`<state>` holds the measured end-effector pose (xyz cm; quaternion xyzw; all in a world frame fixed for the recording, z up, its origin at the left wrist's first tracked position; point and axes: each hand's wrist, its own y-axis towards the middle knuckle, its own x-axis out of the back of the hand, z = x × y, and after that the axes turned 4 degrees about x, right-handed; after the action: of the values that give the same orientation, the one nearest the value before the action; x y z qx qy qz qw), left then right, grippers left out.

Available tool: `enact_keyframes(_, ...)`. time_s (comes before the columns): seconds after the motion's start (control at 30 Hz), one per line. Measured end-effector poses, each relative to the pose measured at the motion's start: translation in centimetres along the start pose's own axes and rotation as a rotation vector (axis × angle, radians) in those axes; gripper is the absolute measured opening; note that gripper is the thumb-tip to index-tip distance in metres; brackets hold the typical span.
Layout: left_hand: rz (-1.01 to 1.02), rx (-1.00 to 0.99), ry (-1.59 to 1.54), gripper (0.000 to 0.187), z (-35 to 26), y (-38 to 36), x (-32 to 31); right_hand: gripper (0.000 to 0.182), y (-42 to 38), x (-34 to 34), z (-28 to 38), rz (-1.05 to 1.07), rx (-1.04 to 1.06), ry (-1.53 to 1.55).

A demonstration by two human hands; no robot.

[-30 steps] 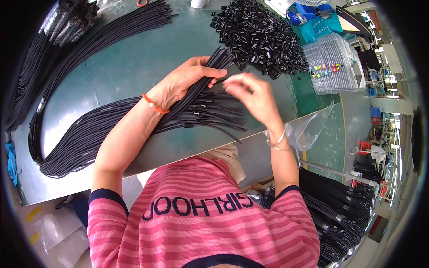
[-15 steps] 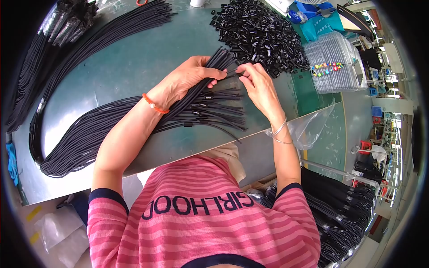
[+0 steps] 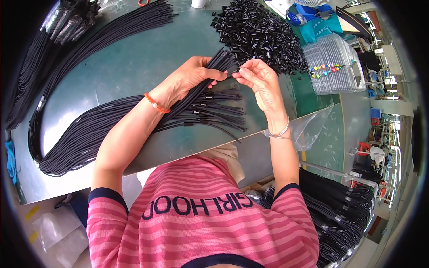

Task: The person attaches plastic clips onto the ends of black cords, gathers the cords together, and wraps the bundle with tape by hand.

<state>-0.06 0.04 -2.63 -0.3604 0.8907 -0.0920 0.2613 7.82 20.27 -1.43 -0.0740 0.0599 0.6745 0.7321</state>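
Observation:
My left hand (image 3: 195, 75) is wrapped round a bundle of black cords (image 3: 221, 58), whose loose ends fan out past the thumb. Close beside it, my right hand (image 3: 263, 85) pinches the end of one black cord (image 3: 233, 73) between thumb and fingertips. Whether a small black piece is also in that pinch is hidden. Below the left hand, more black cords (image 3: 98, 120) lie looped on the table, several with small black labelled tags (image 3: 203, 106) near their ends.
A heap of small black plastic pieces (image 3: 259, 35) lies beyond my hands. Further cord bundles (image 3: 103, 38) curve along the left of the green table (image 3: 134, 62). Stacked clear trays (image 3: 333, 62) stand at the right. More black cords (image 3: 344, 205) hang below, right of my body.
My right hand has shifted slightly right and turned, its fingertips still at the cord ends. My left hand keeps its hold on the bundle, almost unmoved.

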Motion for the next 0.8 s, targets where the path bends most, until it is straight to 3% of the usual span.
enact_keyframes(0.03, 0.009, 0.0, -0.009, 0.017, -0.1, 0.0, 0.0, 0.012, -0.1, -0.3, 0.3, 0.0, 0.0, -0.001)
enact_keyframes(0.13, 0.015, 0.012, -0.062, 0.017, -0.2, -0.1, -0.1, 0.007, -0.8, -1.8, 1.5, 0.11, 0.492, -1.061)
enact_keyframes(0.17, 0.011, 0.027, -0.104, 0.018, -0.2, -0.2, -0.2, 0.007, -1.2, -2.5, 1.1, 0.109, 0.49, -1.062)
enact_keyframes(0.27, 0.014, 0.034, -0.157, 0.018, -0.1, -0.1, 0.0, 0.009, -1.9, -5.0, -0.4, 0.343, 0.83, -1.124)
enact_keyframes(0.3, 0.02, 0.025, -0.169, 0.018, -0.1, -0.1, 0.2, 0.009, -1.8, -5.1, -0.2, 0.344, 0.832, -1.122)
enact_keyframes(0.4, 0.017, 0.011, -0.168, 0.017, -0.1, 0.0, 0.7, 0.011, -0.6, -4.1, 1.3, -0.039, 0.45, -1.108)
enact_keyframes(0.5, 0.013, 0.005, -0.137, 0.015, -0.2, 0.3, 0.4, 0.011, 2.1, -1.3, -0.1, -0.211, 0.489, -1.286)
enact_keyframes(0.67, -0.013, 0.042, -0.08, 0.016, -0.5, -0.3, 0.1, 0.02, 2.6, 0.1, -2.0, -0.065, 0.566, -1.346)
enact_keyframes(0.8, 0.002, 0.021, -0.056, 0.017, -0.4, 0.0, 0.1, 0.021, 2.1, 1.4, -2.2, -0.053, 0.429, -1.139)
